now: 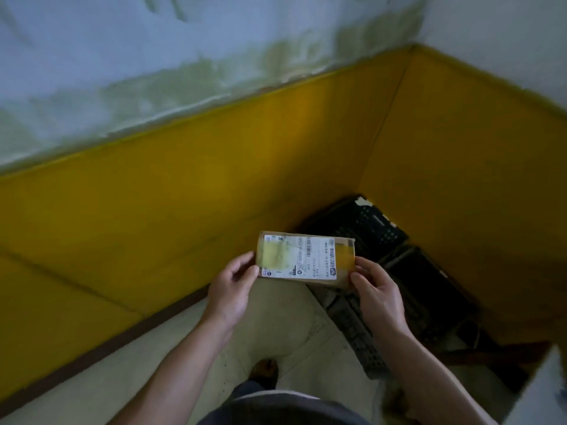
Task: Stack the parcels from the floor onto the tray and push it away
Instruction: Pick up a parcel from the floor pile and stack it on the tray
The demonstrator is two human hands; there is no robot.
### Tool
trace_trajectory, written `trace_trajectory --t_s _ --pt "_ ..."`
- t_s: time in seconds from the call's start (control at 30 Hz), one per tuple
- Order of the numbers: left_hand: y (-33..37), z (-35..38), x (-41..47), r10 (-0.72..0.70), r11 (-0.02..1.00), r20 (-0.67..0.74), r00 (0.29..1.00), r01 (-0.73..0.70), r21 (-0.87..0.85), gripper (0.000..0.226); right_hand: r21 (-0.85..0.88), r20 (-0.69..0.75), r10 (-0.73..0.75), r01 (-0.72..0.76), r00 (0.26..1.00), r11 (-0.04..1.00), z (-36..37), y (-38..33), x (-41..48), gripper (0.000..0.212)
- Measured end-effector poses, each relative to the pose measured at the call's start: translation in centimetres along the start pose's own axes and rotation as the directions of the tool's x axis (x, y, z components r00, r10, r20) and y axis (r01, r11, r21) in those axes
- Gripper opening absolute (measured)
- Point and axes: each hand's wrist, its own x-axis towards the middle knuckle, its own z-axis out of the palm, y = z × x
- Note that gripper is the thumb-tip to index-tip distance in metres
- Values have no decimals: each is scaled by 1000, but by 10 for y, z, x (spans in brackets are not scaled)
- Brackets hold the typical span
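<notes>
Both hands (306, 289) hold parcel (305, 258) — black crates (429, 280) beneath.

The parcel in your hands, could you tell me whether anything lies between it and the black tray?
Nothing visible does. The parcel is held at its ends by the left hand and right hand, just above the near-left part of the black tray, whose visible slatted surface looks bare.

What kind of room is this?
Probably a storeroom or parcel-sorting corner. Black plastic crates sit on the floor in the corner, the walls have a yellow painted lower band, and both hands hold a labelled parcel.
</notes>
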Motion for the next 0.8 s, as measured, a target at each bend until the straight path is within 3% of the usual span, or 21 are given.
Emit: trace_trajectory --t_s 0.2,0.33,0.5,0.8 --pt "-22 -27 -83 -103 981 -300 948 47 -188 35 -69 294 -111 137 949 988 17 -5 -18 28" --pt "-39 -47 -145 -184 962 -474 861 58 -267 32 -93 474 -108 172 874 981 38 2 -46 24" --pt "-62 -79 -223 -255 934 -649 717 9 -356 34 -102 681 -127 265 721 959 71 5 -104 24" --pt "-112 -131 -358 -343 914 -822 455 -40 -404 30 -47 884 -143 391 444 919 131 12 -234 24"
